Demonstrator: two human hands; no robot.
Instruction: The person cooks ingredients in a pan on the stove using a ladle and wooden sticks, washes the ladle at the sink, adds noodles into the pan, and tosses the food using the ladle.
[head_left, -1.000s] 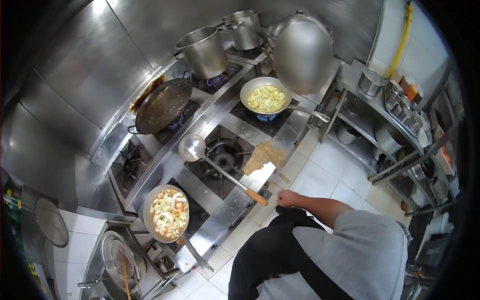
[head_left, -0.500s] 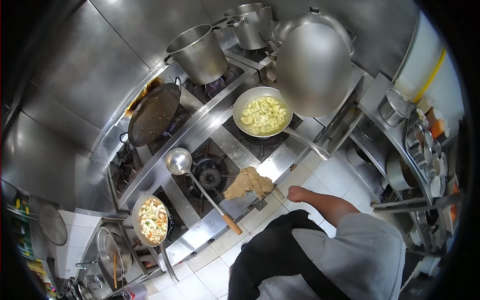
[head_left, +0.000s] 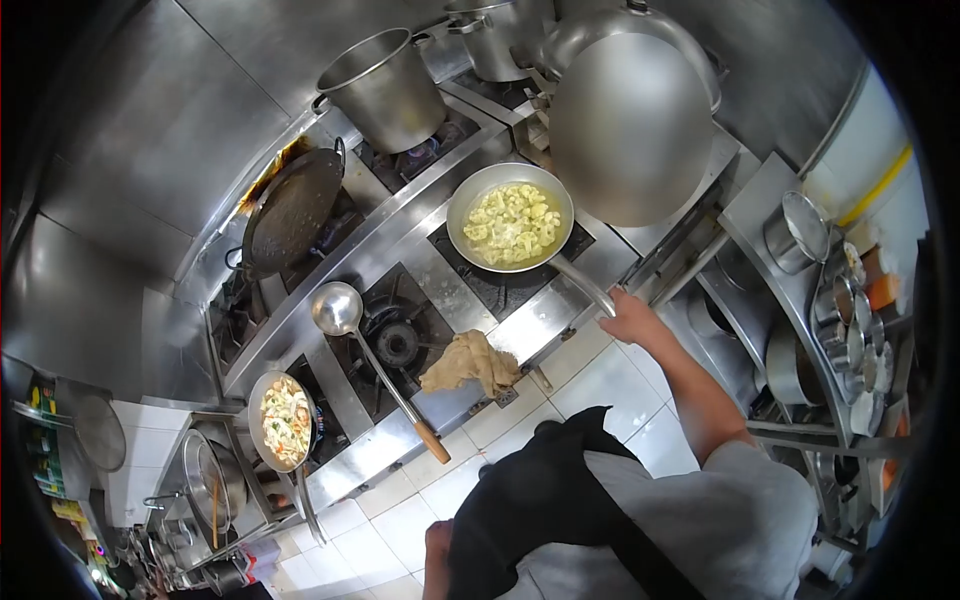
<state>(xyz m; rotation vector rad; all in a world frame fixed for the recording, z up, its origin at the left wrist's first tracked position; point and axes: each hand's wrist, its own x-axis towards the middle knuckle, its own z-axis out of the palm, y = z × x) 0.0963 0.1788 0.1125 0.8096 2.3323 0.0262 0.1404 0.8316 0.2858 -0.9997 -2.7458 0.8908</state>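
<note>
My right hand (head_left: 630, 317) is closed around the end of the long metal handle of a frying pan (head_left: 562, 190). Pale yellow cauliflower florets (head_left: 513, 224) sit in bubbling oil in this pan, which rests on a burner. Low in the view, beside my black apron (head_left: 540, 500), part of my left hand (head_left: 438, 540) shows; its fingers are hidden. Between the hands, a crumpled brown cloth (head_left: 470, 364) lies on the stove's front edge. A big steel ladle (head_left: 385, 375) lies across the neighbouring burner, its wooden grip jutting past the edge.
Another frying pan (head_left: 256, 425) with mixed vegetables stands at the left, handle jutting out over the floor. Behind are a dark wok (head_left: 292, 213) and a tall stockpot (head_left: 388, 95). Metal shelves (head_left: 760, 270) with pots run along the right. A strainer (head_left: 205, 462) sits lower left.
My right hand has moved up from beside the brown cloth and taken hold of the frying pan's handle. My left hand has come into view at the bottom. The camera view has shifted slightly.
</note>
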